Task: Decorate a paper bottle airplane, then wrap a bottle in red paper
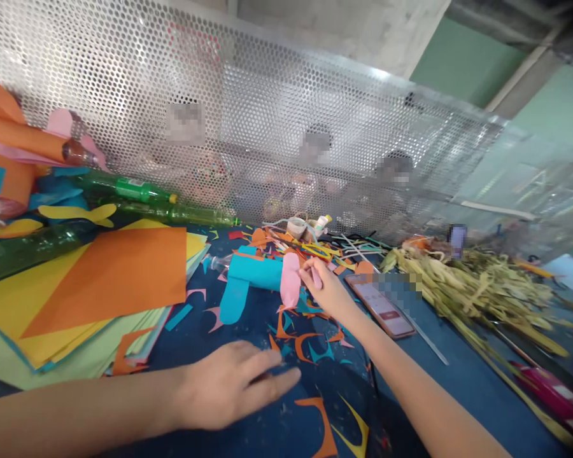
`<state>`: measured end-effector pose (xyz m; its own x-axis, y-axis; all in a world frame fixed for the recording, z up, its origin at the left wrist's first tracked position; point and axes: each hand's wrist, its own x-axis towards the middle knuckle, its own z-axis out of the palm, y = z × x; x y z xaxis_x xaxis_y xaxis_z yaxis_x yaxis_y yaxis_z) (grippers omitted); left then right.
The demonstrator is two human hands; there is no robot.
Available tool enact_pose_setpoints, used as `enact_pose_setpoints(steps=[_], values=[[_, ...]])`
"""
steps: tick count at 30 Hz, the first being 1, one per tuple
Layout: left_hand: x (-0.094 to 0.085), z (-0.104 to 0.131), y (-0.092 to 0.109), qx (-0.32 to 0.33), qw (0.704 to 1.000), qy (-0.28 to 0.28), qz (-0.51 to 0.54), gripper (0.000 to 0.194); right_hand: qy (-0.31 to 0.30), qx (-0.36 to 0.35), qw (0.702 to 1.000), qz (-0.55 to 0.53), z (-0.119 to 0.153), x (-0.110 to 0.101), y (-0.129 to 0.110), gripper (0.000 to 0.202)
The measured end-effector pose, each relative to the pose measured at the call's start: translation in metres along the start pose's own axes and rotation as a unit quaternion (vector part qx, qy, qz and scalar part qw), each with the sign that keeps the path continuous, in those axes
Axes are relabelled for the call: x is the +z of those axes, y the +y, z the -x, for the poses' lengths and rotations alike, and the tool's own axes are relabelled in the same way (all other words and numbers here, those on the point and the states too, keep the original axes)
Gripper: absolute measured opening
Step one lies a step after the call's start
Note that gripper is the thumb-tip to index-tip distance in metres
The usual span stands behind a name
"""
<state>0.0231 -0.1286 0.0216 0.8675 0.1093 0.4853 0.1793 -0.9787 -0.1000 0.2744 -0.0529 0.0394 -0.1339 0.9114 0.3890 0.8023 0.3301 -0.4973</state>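
Note:
A small plastic bottle wrapped in blue paper [262, 272] lies on its side on the dark blue table, its clear neck pointing left. Blue paper flaps stick out from its sides, and rounded pink paper pieces [290, 286] sit at its right end. Close beside that end, my right hand [325, 289] is closed, with a small pink paper piece [317, 278] showing between its fingers. Nearer to me, my left hand [239, 385] hovers or rests over the table with its fingers stretched out, holding nothing. Orange, blue and pink paper offcuts [310, 343] lie around the bottle.
Coloured paper sheets [124, 273] are stacked at left, beside green bottles [138, 189] and an orange paper-covered bottle craft [23, 137]. At right lie a phone [384, 308], a metal ruler [427, 340] and dried husks [458, 280]. A perforated metal screen [267, 108] stands behind, people beyond it.

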Motion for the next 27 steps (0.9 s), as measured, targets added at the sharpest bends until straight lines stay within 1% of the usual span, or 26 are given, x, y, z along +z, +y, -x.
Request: enact_pose_setpoints(steps=[2,4,5,7,8,9,11,12,14,15,18,19,21,22,23,24,25,26,27], values=[[0.002,-0.005,-0.005,-0.072,0.997,-0.007,0.001,0.036,0.000,-0.007,1.000,-0.011,0.000,0.002,0.000,0.014],[0.003,-0.014,-0.010,-0.162,0.986,-0.038,0.016,0.032,0.001,-0.011,1.000,-0.013,0.001,0.003,0.001,0.013],[0.005,-0.019,-0.013,-0.209,0.976,-0.062,0.014,0.034,0.003,-0.012,1.000,-0.012,0.001,0.003,0.002,0.013],[0.008,-0.031,-0.019,-0.283,0.953,-0.110,-0.014,0.049,0.002,-0.015,1.000,-0.010,0.001,0.003,0.003,0.013],[0.010,-0.038,-0.021,-0.312,0.941,-0.127,-0.029,0.056,0.002,-0.016,1.000,-0.010,0.002,0.003,0.004,0.013],[0.012,-0.044,-0.023,-0.326,0.934,-0.142,-0.034,0.058,0.002,-0.018,1.000,-0.011,0.002,0.003,0.004,0.014],[0.018,-0.057,-0.028,-0.341,0.927,-0.155,-0.032,0.054,0.004,-0.019,1.000,-0.013,0.002,0.003,0.005,0.015],[0.021,-0.062,-0.030,-0.340,0.926,-0.160,-0.031,0.046,0.005,-0.019,1.000,-0.012,0.002,0.003,0.005,0.015],[0.027,-0.068,-0.033,-0.313,0.933,-0.173,-0.034,0.026,0.005,-0.015,1.000,-0.008,0.002,0.003,0.005,0.016],[0.029,-0.070,-0.034,-0.292,0.938,-0.184,-0.033,0.021,0.004,-0.013,1.000,-0.006,0.002,0.003,0.005,0.016],[0.032,-0.065,-0.028,-0.226,0.949,-0.219,-0.002,0.024,-0.001,-0.013,1.000,-0.008,0.003,0.004,0.007,0.015],[0.031,-0.061,-0.024,-0.196,0.956,-0.219,0.020,0.023,-0.003,-0.011,1.000,-0.010,0.003,0.003,0.007,0.015],[0.026,-0.052,-0.014,-0.161,0.966,-0.191,0.057,0.025,-0.006,-0.002,1.000,-0.010,0.002,0.003,0.009,0.016],[0.023,-0.048,-0.008,-0.165,0.966,-0.188,0.066,0.028,-0.006,0.002,1.000,-0.012,0.002,0.002,0.009,0.016],[0.019,-0.043,-0.003,-0.188,0.962,-0.189,0.057,0.042,-0.006,0.005,1.000,-0.015,0.002,0.001,0.009,0.017],[0.016,-0.040,0.001,-0.222,0.954,-0.197,0.039,0.059,-0.007,0.005,1.000,-0.019,0.002,0.000,0.009,0.017],[0.013,-0.037,0.005,-0.245,0.946,-0.212,0.024,0.074,-0.008,0.004,1.000,-0.023,0.002,-0.001,0.008,0.017],[0.011,-0.034,0.007,-0.260,0.938,-0.228,0.011,0.083,-0.009,0.002,1.000,-0.027,0.002,-0.002,0.008,0.017],[0.010,-0.032,0.008,-0.265,0.934,-0.242,0.001,0.086,-0.011,0.001,1.000,-0.029,0.003,-0.002,0.007,0.018]])
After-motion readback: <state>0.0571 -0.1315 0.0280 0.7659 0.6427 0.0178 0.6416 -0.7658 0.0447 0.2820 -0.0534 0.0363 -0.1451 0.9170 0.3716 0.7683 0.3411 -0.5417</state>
